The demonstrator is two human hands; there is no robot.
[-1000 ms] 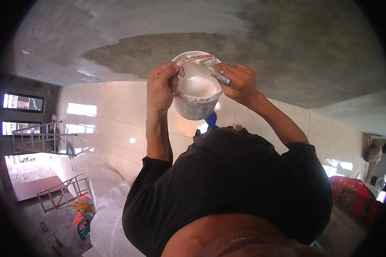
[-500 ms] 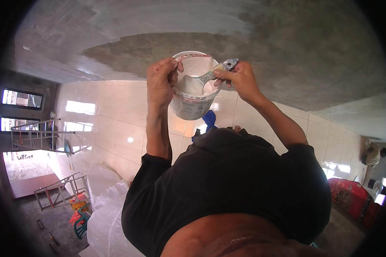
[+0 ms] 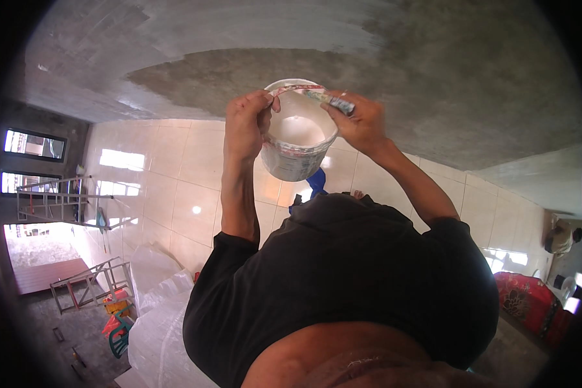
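Observation:
A white bucket (image 3: 294, 161) with paint-smeared sides hangs in front of me, close to the wall. White paint (image 3: 297, 131) shows inside it. My left hand (image 3: 246, 123) is closed round the bucket's handle (image 3: 296, 87), a red-and-white stained band arching over the opening. In my right hand (image 3: 363, 126), slightly blurred, is a paint-spattered paintbrush (image 3: 339, 103), gripped by its handle over the bucket's right rim. The brush points left toward the bucket handle; its bristles are hard to make out. The grey wall (image 3: 239, 74) beyond has a darker patch beside lighter, brushed-looking areas.
Pale glossy tiles (image 3: 174, 168) cover the floor. To the left stand a metal ladder-like frame (image 3: 52, 200), another frame (image 3: 90, 284) and a green chair (image 3: 118, 336). Translucent plastic sheeting (image 3: 165, 323) lies at lower left. A red patterned cover (image 3: 527, 297) is at right.
The paintbrush has come up out of the bucket's opening and swung toward the far rim, turning in my right hand. My left hand and the bucket have shifted slightly right.

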